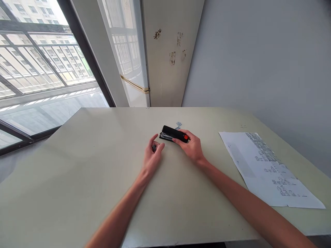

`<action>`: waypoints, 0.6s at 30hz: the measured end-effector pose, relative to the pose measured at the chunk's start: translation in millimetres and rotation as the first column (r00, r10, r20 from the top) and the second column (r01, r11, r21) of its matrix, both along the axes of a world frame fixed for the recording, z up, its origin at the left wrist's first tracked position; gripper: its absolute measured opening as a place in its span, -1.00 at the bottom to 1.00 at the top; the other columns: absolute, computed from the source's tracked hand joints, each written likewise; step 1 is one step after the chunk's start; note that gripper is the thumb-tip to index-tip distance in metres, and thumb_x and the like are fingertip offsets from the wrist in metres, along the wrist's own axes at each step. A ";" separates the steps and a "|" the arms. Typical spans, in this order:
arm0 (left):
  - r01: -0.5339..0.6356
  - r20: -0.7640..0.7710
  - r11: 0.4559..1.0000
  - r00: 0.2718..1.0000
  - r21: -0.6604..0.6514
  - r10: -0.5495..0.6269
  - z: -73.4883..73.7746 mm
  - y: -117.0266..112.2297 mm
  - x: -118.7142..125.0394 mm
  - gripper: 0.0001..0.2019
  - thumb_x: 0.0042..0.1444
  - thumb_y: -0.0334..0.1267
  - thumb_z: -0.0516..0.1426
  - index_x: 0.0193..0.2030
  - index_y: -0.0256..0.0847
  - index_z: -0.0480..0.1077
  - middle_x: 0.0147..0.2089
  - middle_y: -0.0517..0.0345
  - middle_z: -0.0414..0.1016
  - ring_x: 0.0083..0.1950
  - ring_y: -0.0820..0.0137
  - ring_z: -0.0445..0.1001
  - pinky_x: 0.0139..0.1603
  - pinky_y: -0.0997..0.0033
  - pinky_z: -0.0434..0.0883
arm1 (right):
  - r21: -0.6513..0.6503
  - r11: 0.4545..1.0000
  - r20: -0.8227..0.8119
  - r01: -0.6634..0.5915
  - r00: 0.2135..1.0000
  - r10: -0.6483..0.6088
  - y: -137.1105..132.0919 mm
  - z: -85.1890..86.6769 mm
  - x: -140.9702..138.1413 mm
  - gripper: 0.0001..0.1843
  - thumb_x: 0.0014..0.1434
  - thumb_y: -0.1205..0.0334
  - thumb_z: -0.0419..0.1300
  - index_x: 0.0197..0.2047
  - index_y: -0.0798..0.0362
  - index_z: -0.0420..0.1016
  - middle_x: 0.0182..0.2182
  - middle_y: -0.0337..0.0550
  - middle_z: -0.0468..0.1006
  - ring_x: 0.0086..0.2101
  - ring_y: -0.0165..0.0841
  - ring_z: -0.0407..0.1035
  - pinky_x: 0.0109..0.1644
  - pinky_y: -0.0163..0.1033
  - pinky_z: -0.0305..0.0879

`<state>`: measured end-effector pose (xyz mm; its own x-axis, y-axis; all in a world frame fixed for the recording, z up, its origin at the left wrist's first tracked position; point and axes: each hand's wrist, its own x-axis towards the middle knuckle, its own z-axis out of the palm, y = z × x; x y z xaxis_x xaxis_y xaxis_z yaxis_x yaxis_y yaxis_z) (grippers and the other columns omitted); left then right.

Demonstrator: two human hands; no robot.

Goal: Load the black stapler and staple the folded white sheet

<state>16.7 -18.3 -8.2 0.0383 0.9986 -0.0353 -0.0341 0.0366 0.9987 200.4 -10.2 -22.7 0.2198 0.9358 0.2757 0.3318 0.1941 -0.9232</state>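
Observation:
A black stapler [168, 132] with a red spot at its rear end is held in my right hand [192, 144], thumb on the near side and fingers on the far side. Its front points left, and a gap shows between the top arm and the metal rail below. Just left of the stapler's front, my left hand [153, 153] is curled around a small dark grey piece, mostly hidden in the palm; its kind I cannot make out. Behind the stapler lie small grey, shiny flat pieces [179, 124] that look like staple strips.
Both forearms reach over a pale table [77, 189]. On the right lie white printed sheets [243, 162] with grey rectangular patches [262, 146] along the far edge. Beyond the table stand a fridge [165, 79], a grey wall [245, 62] and a window [41, 62].

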 end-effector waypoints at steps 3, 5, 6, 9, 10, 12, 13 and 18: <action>0.025 0.394 0.993 0.919 -0.115 0.022 2.8 3.0 -3.4 -0.56 0.18 -0.10 0.28 0.17 -0.18 0.47 -0.40 0.33 0.18 -0.45 0.51 0.14 -0.42 0.51 0.20 | 0.005 1.000 0.145 0.007 0.989 -0.007 25.1 -8.5 -13.3 -0.64 0.21 0.02 0.38 0.03 -0.04 0.60 -0.14 -0.14 0.71 -0.16 -0.21 0.56 0.00 -0.13 0.46; 0.076 0.570 0.981 0.820 -0.177 0.039 5.2 3.8 -5.6 -0.62 0.16 -0.12 0.30 0.06 -0.27 0.50 -0.41 0.33 0.18 -0.49 0.55 0.11 -0.46 0.53 0.20 | 0.021 0.999 0.244 0.031 0.969 -0.035 41.7 -11.9 -23.4 -0.65 0.20 0.03 0.37 0.02 -0.05 0.60 -0.14 -0.11 0.71 -0.11 -0.16 0.53 0.06 -0.06 0.43; 0.099 0.629 0.973 0.775 -0.211 0.058 6.5 3.9 -6.7 -0.64 0.17 -0.12 0.29 0.03 -0.31 0.51 -0.41 0.31 0.20 -0.50 0.56 0.14 -0.46 0.53 0.23 | 0.030 0.999 0.274 0.042 0.960 -0.049 48.9 -12.5 -28.2 -0.65 0.19 0.04 0.38 0.02 -0.05 0.60 -0.14 -0.09 0.70 -0.06 -0.12 0.50 0.11 -0.01 0.39; 0.145 0.771 0.939 0.617 -0.311 0.159 9.9 3.6 -9.2 -0.66 0.27 -0.13 0.23 0.02 -0.38 0.50 -0.33 0.13 0.40 -0.45 0.50 0.36 -0.42 0.50 0.37 | 0.052 0.996 0.312 0.066 0.947 -0.079 60.0 -8.6 -38.5 -0.66 0.20 0.07 0.38 0.02 -0.05 0.60 -0.07 -0.02 0.68 0.09 -0.02 0.39 0.25 0.15 0.23; 0.141 0.789 0.931 0.582 -0.337 0.197 10.8 3.5 -9.5 -0.65 0.32 -0.12 0.18 0.04 -0.40 0.49 -0.25 0.01 0.49 -0.39 0.44 0.46 -0.38 0.47 0.42 | 0.076 0.995 0.321 0.069 0.943 -0.090 58.7 -5.7 -40.2 -0.65 0.22 0.07 0.35 0.05 -0.04 0.58 -0.02 -0.01 0.66 0.12 -0.02 0.36 0.28 0.16 0.20; 0.130 0.803 0.917 0.539 -0.376 0.253 12.1 3.0 -8.7 -0.61 0.40 -0.11 0.08 0.11 -0.44 0.45 -0.05 -0.23 0.57 -0.19 0.29 0.61 -0.26 0.40 0.52 | 0.171 0.983 0.331 0.059 0.937 -0.114 47.4 1.1 -41.1 -0.65 0.31 0.09 0.26 0.12 -0.03 0.52 0.10 0.01 0.59 0.16 -0.07 0.34 0.32 0.12 0.19; 0.130 0.806 0.913 0.528 -0.388 0.267 12.7 2.7 -7.6 -0.58 0.42 -0.10 0.05 0.16 -0.46 0.42 0.04 -0.32 0.57 -0.08 0.21 0.64 -0.19 0.35 0.56 | 0.230 0.972 0.339 0.042 0.933 -0.121 38.3 4.2 -40.7 -0.67 0.36 0.10 0.21 0.14 -0.03 0.50 0.14 0.01 0.55 0.17 -0.11 0.34 0.33 0.09 0.19; 0.180 0.813 0.921 0.548 -0.346 0.198 14.7 -1.9 2.4 -0.45 0.46 -0.02 -0.02 0.29 -0.52 0.35 0.24 -0.46 0.50 0.23 0.01 0.57 0.13 0.15 0.56 | 0.253 0.959 0.502 -0.127 0.864 -0.019 -10.4 6.9 -41.3 -0.78 0.37 0.03 0.23 -0.04 -0.06 0.58 0.29 0.01 0.39 0.35 -0.06 0.15 0.43 0.13 0.10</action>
